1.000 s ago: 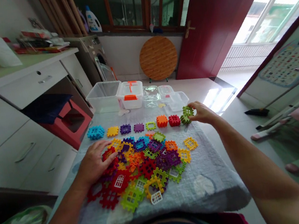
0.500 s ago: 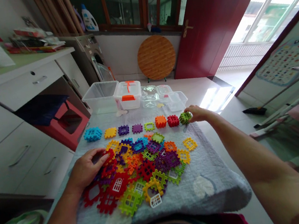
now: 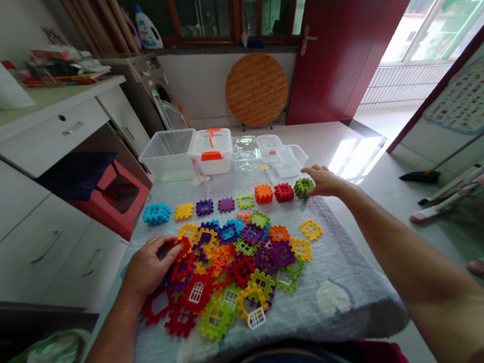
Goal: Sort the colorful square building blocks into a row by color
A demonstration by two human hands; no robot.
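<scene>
My left hand (image 3: 157, 266) is at the left edge of a loose pile of plastic building blocks (image 3: 241, 269). Its thumb and fingers close round a red building block (image 3: 183, 248), partly hidden by the hand. At the right end of a row of sorted blocks, my right hand (image 3: 323, 181) is beside a dark green block stack (image 3: 303, 187). Its thumb and forefinger are apart next to the stack. The row also holds a red stack (image 3: 284, 192), an orange stack (image 3: 264, 194), a light green block (image 3: 245, 201), purple blocks (image 3: 226, 204) and a blue stack (image 3: 156, 213).
Along the far table edge stand an open clear bin (image 3: 169, 156), a lidded clear box (image 3: 211, 153) with orange latches and smaller clear containers (image 3: 291, 161). A grey cloth (image 3: 299, 318) covers the table. A red stool (image 3: 127, 189) stands to the left.
The right hand's fingers have lifted and loosened slightly at the dark green stack. My left hand stays on the red block. The whole view has shifted a little.
</scene>
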